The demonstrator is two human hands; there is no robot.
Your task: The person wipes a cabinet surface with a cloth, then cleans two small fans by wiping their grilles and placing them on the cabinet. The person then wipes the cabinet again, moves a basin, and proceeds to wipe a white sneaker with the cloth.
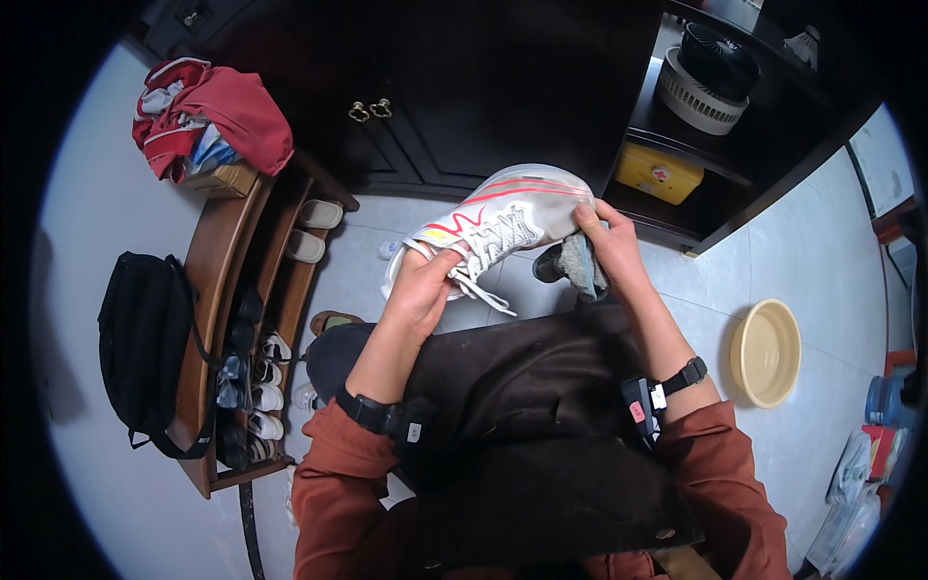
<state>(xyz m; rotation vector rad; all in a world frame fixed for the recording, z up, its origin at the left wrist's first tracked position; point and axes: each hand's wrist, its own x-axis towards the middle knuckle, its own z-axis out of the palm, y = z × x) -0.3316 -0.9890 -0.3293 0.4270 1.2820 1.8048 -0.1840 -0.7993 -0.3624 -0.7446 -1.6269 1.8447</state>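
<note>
A white running shoe point(536, 192) with red stripes and white laces is held up above my lap, its toe pointing right. My left hand point(428, 286) grips it at the ankle opening, the fingers partly hidden inside or behind the shoe and the thumb over the laces. At the toe, my right hand point(609, 235) has its thumb on the upper. A grey cloth point(582, 268) hangs below the toe against the right fingers; whether those fingers clasp it is hidden. The laces' loose ends dangle beneath the shoe. A dark apron point(522, 377) covers my lap.
On the left stands a wooden shoe rack point(217, 254) with several shoes, a black backpack point(145, 348) and red clothing point(232, 116). A dark cabinet point(464, 87) is ahead. A yellow plastic basin point(768, 355) sits on the tiled floor at right, beyond the shelf holding a yellow box point(656, 174).
</note>
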